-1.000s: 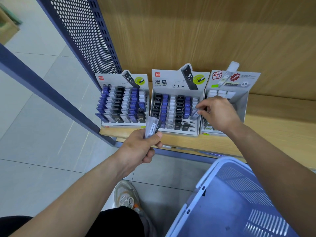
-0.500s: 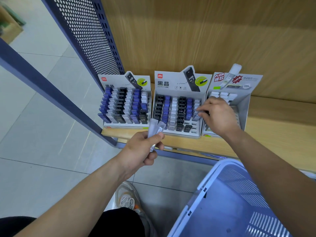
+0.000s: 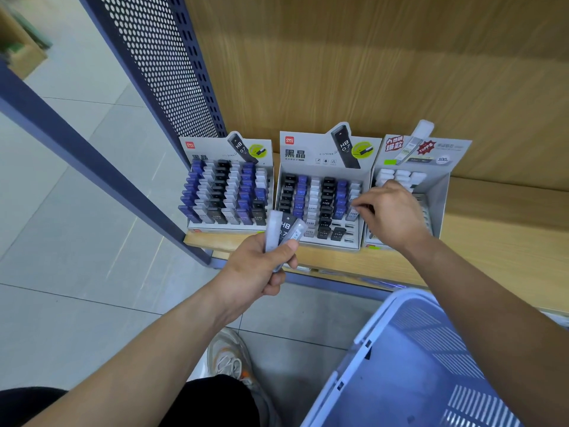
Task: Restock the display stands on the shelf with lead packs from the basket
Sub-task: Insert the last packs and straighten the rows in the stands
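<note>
- Left hand (image 3: 255, 266) has fanned its lead packs (image 3: 284, 231) since a second ago: they were one bunch, now two clear ones and a black HB 0.7 are spread apart. Thumb and fingers are clamped round their lower ends, in front of the shelf (image 3: 492, 241) edge.
- Right hand (image 3: 392, 215) barely shifted and is still at the right-most column of the middle stand (image 3: 320, 152), fingertips pinched on a pale pack (image 3: 353, 213) that now sits lower and straighter in its slot.
- Read: that pack is nearly seated, and the fan is set up for the next pick.
- Middle stand still has empty front slots; right stand (image 3: 437, 186) is mostly hidden by the hand.
- Basket (image 3: 400, 334) is at lower right; no packs show in the visible part.
</note>
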